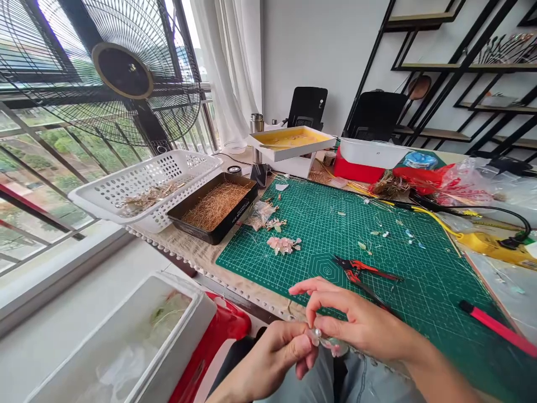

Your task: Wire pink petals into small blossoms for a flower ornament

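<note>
From afar, I hold my left hand (279,355) pinched, thumb (300,348) near curled fingers (309,358); my right hand (356,322) arches close beside it, one finger (309,285) outstretched, forearm (438,366) slanting down rightward.

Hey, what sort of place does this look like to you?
Probably a craft workspace, perhaps in a home or small studio. A green gridded cutting mat covers part of the table, with red-and-black pliers and a pink petal-like cluster lying on it.

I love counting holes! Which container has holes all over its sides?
The white basket nearest the fan; the black tray and yellow-bottomed tray have solid sides.
</note>
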### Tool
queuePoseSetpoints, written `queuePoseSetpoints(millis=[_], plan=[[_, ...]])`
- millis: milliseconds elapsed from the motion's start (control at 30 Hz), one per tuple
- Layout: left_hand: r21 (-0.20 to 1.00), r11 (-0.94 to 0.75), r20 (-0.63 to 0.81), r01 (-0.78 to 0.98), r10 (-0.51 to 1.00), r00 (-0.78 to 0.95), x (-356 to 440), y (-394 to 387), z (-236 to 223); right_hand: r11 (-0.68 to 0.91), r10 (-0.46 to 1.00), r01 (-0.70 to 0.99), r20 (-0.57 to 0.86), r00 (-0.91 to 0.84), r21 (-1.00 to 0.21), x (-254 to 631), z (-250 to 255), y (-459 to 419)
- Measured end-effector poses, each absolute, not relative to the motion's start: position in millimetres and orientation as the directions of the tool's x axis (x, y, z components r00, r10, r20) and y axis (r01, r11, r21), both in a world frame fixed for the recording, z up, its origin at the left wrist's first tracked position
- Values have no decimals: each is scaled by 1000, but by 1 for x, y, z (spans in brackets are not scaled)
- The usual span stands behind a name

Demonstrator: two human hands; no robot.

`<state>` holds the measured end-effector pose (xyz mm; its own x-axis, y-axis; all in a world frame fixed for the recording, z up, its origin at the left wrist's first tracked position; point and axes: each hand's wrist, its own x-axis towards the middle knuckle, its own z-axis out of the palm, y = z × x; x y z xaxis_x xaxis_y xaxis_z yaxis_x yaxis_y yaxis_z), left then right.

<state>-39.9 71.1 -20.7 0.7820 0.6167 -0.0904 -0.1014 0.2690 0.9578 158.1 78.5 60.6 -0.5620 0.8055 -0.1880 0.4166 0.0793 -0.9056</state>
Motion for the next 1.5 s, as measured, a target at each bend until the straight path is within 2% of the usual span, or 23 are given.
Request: queuePoseSetpoints(millis=[133, 233, 300, 367, 433, 533, 667, 833, 1033, 1100, 1267, 1400, 1500], plan=[[938, 310, -78, -158, 631, 772, -32, 64, -20, 137, 816, 436, -148, -559, -890, 159, 64, 72], [964, 219, -36, -154, 676, 736, -29, 63, -19, 206, 838, 516, -123, -532, -831, 162, 63, 67], [985, 117, 2, -123, 717, 697, -29, 66, -19, 198, 873, 549, -108, -475, -812, 166, 61, 65], [996, 39, 24, -81, 754, 657, -29, 71, -19, 134, 945, 512, -46, -324, -848, 171, 55, 62], [999, 2, 27, -45, 778, 627, -31, 76, -19, 49, 995, 407, 7, -102, -912, 176, 44, 60], [999, -33, 24, 3, 791, 611, -33, 81, -18, -82, 995, 252, -67, 68, -964, 178, 26, 56], [994, -72, 4, 85, 789, 614, -31, 79, -16, -153, 988, 175, -156, -4, -973, 171, 13, 50], [974, -196, 91, 114, 797, 597, -24, 74, -21, -80, 992, 263, -101, -69, -961, 164, 15, 48], [968, -218, 122, 120, 836, 536, -21, 74, -29, -49, 976, 207, -91, -198, -977, 164, 17, 44], [961, -243, 139, 133, 838, 528, -21, 75, -28, -68, 980, 173, -98, -172, -983, 165, 16, 44], [938, -325, 209, 123, 810, 548, -19, 78, -26, -57, 996, 123, -48, 81, -991, 169, 15, 51], [921, -372, 254, 115, 797, 548, -19, 79, -33, -27, 996, 126, -16, 89, -992, 165, 9, 59], [923, -364, 258, 126, 828, 498, -21, 79, -37, 15, 996, 188, 30, 79, -982, 163, 3, 60]])
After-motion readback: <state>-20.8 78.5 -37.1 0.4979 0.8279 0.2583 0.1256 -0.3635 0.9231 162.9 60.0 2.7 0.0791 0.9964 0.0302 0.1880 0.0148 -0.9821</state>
